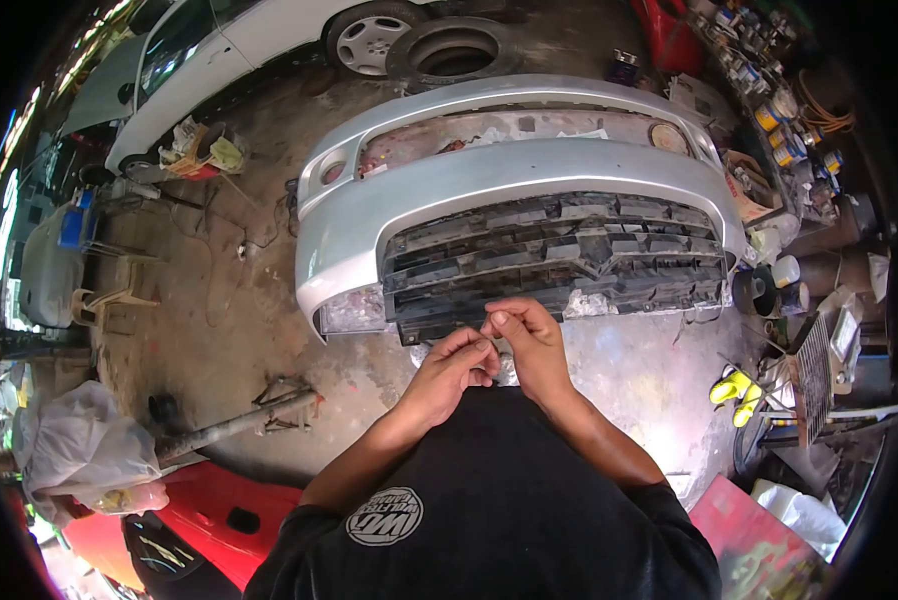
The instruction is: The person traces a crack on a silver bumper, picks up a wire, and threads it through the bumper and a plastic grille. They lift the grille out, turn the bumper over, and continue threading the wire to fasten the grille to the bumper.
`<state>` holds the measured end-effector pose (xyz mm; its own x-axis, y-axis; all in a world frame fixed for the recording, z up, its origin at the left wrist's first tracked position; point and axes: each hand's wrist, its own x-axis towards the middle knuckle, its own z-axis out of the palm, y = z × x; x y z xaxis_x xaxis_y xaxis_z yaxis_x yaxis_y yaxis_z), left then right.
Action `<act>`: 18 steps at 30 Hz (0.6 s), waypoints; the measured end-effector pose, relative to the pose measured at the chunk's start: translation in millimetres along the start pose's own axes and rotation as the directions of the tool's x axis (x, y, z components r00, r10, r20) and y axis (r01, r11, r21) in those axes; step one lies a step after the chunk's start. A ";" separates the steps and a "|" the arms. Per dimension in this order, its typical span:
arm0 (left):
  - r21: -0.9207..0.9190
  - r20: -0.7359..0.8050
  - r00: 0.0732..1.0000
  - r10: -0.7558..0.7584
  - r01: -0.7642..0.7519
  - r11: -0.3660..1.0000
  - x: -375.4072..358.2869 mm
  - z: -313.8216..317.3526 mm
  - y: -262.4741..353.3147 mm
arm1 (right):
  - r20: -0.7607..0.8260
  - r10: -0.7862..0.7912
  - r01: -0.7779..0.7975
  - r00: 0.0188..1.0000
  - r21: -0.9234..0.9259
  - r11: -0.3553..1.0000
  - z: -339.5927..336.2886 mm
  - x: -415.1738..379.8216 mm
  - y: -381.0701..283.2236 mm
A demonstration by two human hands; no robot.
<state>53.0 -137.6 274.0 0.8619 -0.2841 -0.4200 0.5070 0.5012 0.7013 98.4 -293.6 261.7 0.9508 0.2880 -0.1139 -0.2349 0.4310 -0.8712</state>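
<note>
My left hand (456, 367) and my right hand (528, 345) meet in front of my chest, fingertips nearly touching. Both are closed in a pinch; whatever lies between the fingers is too small or hidden to name. Just beyond them stands a silver car bumper (549, 172) with a black slatted grille (559, 252) in its lower opening. Crumpled pale material (587, 303) sits at the grille's near edge, to the right of my right hand.
A white car (239, 45) and a loose tyre (453, 52) are at the back. Shelved cans (775, 112) line the right side, near yellow-green shoes (735, 390). Red panels (224, 520) and a plastic-covered bundle (87, 445) lie at lower left; a plastic chair (119, 290) stands left.
</note>
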 end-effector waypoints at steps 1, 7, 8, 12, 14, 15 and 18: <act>0.024 0.008 1.000 -0.002 0.002 1.000 1.2 -0.2 -1.2 | -0.001 -0.020 0.020 1.000 -0.039 0.999 -0.7 -1.6 -2.2; 0.267 0.044 0.998 0.037 -0.048 0.963 8.4 -6.7 -2.8 | -0.033 -0.093 0.081 0.995 -0.254 0.964 -2.2 -8.3 -11.8; 0.288 0.033 0.999 0.035 -0.043 0.957 7.6 -3.2 1.1 | -0.054 -0.083 0.067 0.995 -0.255 0.965 -3.3 -8.1 -11.4; 0.221 -0.106 0.989 0.102 -0.077 0.972 4.2 13.0 11.6 | -0.147 -0.072 0.044 0.986 -0.190 0.981 -0.9 -2.7 -13.9; 0.329 -0.067 0.994 0.086 -0.060 0.943 5.6 12.2 11.9 | -0.126 -0.118 0.085 0.985 -0.243 0.966 -2.7 -0.1 -13.8; 0.381 -0.051 0.996 0.078 -0.053 0.923 6.0 11.7 11.9 | -0.110 -0.139 0.105 0.984 -0.268 0.958 -3.6 0.7 -13.7; 0.373 -0.040 0.999 0.030 -0.013 0.928 7.6 7.9 10.8 | -0.012 -0.272 0.244 0.962 -0.402 0.882 -3.8 2.6 -16.0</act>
<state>65.0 -140.9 282.9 0.8756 -0.2363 -0.4213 0.4633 0.1639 0.8709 105.5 -303.0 273.6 0.9812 0.1502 0.1216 0.1061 0.1068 -0.9886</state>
